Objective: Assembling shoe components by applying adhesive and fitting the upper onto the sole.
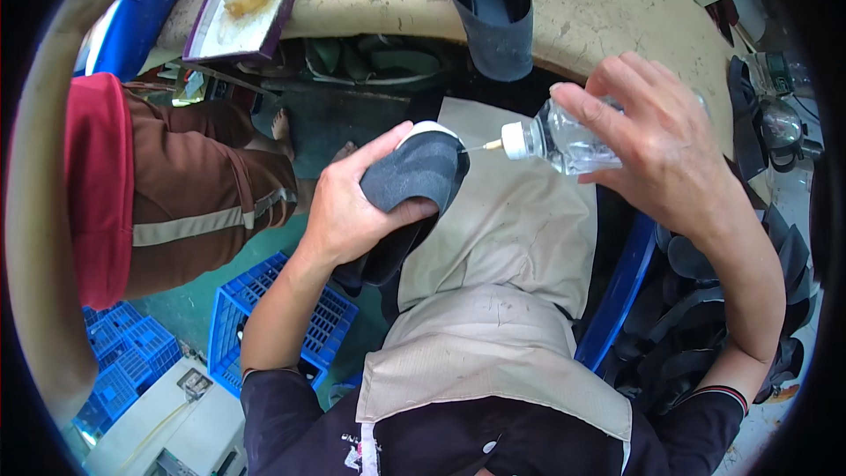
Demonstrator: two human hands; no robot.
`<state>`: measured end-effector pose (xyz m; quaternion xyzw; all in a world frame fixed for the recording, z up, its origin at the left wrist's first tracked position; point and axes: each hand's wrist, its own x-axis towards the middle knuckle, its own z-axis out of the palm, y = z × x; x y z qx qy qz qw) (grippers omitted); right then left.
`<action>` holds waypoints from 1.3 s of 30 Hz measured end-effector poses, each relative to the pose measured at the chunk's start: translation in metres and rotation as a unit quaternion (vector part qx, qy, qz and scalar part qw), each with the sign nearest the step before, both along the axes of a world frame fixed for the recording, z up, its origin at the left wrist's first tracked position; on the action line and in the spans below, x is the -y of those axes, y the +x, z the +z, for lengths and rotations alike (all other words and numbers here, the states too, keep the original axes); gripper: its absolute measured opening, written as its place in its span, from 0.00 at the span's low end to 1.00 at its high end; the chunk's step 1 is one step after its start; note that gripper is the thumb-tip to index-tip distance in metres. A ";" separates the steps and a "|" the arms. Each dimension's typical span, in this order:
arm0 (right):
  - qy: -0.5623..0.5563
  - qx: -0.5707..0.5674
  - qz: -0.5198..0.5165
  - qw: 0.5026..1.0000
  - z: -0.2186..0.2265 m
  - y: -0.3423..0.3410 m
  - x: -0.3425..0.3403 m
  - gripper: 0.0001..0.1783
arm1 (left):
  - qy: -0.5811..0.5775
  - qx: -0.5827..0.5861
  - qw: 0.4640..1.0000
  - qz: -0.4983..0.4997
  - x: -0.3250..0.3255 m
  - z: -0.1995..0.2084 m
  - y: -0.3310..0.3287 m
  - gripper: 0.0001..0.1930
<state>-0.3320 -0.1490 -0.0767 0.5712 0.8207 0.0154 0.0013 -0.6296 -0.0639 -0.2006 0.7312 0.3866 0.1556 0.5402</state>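
My left hand grips a dark grey fabric shoe over my lap, fingers behind it and thumb across its opening. A white edge shows along the shoe's upper rim. In my right hand lies a clear squeeze bottle tilted on its side, with liquid inside. Its white cap carries a thin needle tip pointing left, and that tip reaches the shoe's edge. Whether it touches the shoe I cannot tell. Below them a beige apron covers my lap.
Another dark shoe hangs over the front edge of the worn table. A tray with a stained cup stands at the left. A person in brown trousers stands close on my left, beside blue crates. Dark shoe parts pile up at right.
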 end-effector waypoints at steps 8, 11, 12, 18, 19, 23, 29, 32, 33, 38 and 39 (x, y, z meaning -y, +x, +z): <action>0.002 -0.099 -0.069 0.993 0.037 0.022 0.011 0.39 | -0.011 0.080 0.997 0.013 0.001 0.043 0.014 0.39; 0.041 -0.191 -0.122 0.973 0.067 0.044 0.008 0.39 | -0.022 0.136 0.990 0.026 -0.005 0.057 0.019 0.40; 0.047 -0.187 -0.115 0.974 0.069 0.058 0.006 0.39 | -0.030 0.163 0.985 0.041 -0.004 0.059 0.020 0.40; 0.146 -0.369 -0.345 0.850 0.060 0.145 -0.018 0.33 | -0.110 0.277 0.950 0.090 0.002 0.064 0.048 0.40; 0.165 -0.355 -0.368 0.844 0.050 0.157 -0.020 0.33 | -0.132 0.292 0.942 0.102 0.003 0.062 0.056 0.40; 0.236 -0.355 -0.364 0.828 0.003 0.188 -0.031 0.34 | -0.088 0.264 0.951 0.134 0.006 0.048 0.078 0.39; 0.575 -0.499 -0.422 0.492 -0.051 0.131 -0.025 0.38 | -0.042 0.240 0.953 0.179 0.030 -0.010 0.099 0.40; 0.241 -0.657 -0.266 0.662 -0.067 0.022 -0.005 0.36 | -0.021 0.219 0.956 0.196 0.038 -0.036 0.090 0.40; 0.174 -0.616 -0.265 0.721 -0.072 -0.022 0.009 0.38 | -0.004 0.218 0.956 0.196 0.041 -0.045 0.086 0.41; 0.109 -0.434 -0.236 0.862 -0.116 -0.101 0.012 0.39 | -0.083 0.266 0.944 0.174 0.055 -0.060 0.066 0.41; 0.114 -0.389 -0.221 0.887 -0.122 -0.106 0.015 0.39 | -0.106 0.284 0.938 0.171 0.056 -0.060 0.063 0.41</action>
